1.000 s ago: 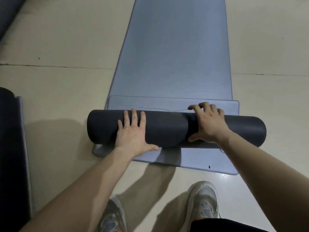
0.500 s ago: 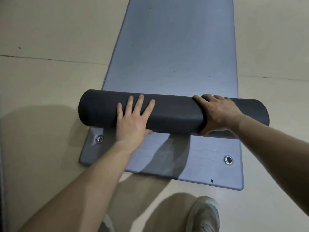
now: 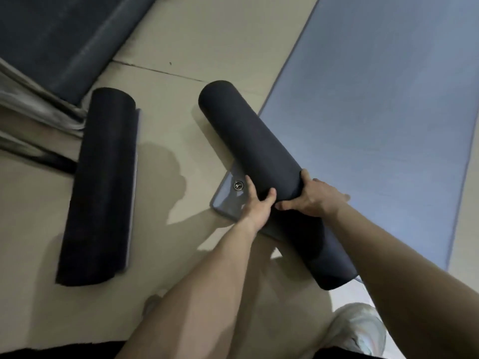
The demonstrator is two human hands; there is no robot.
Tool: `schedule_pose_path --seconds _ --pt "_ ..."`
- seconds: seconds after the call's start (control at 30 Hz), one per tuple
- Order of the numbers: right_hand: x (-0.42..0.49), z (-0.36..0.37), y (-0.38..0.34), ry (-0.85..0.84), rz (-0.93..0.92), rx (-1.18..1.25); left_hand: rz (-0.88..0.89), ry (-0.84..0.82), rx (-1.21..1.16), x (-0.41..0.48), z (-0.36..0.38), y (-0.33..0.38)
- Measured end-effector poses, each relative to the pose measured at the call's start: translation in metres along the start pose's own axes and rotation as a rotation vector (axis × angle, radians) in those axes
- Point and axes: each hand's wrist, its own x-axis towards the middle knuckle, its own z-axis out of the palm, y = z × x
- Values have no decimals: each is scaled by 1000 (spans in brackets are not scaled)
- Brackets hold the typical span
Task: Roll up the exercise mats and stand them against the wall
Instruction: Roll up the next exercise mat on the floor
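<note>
A dark rolled exercise mat (image 3: pixel 248 141) runs diagonally from the upper centre to the lower right. Both hands grip it near its middle: my left hand (image 3: pixel 255 203) curls under its left side and my right hand (image 3: pixel 311 196) wraps over its right side. The roll lies across the near left corner of a flat blue mat (image 3: pixel 375 99), whose corner shows a metal eyelet (image 3: pixel 238 185). A second dark rolled mat (image 3: pixel 103 182) lies on the floor at the left.
Flat dark mats (image 3: pixel 59 35) are stacked at the upper left over pale layered edges. The floor (image 3: pixel 181 47) is beige tile with a seam. My shoe (image 3: pixel 360 330) is at the lower right.
Both hands went from pressing on top of the roll to gripping it together at its middle. The roll has swung from crosswise to diagonal, and the view has turned left, revealing the second roll.
</note>
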Motion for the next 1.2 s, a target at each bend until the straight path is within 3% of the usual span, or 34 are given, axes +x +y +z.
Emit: schedule_pose_path --seconds 0.07,0.2,0.4,0.5,0.63,0.83,0.97,1.1,1.2 --pt "2 3 5 -26 -6 133 17 0 -53 -12 -1 1" --pt "-1 25 -15 21 -14 168 48 -3 -160 -8 -19 -16" --pt "20 76 -121 -54 -127 450 120 158 -340 6 -128 -54" --pt "30 118 -179 -137 -175 503 94 264 -322 8 -193 -80" --pt "25 172 -241 -193 -202 529 36 433 -167 7 -264 -109" --pt "36 201 -302 -155 -188 678 88 516 67 15 -316 -105" --pt "38 209 -334 -138 -187 540 29 568 217 17 -341 -111" --pt "31 189 -326 -227 -248 444 -71 641 426 8 -334 -98" --pt "15 160 -294 -222 -320 285 13 672 622 -14 -311 -79"
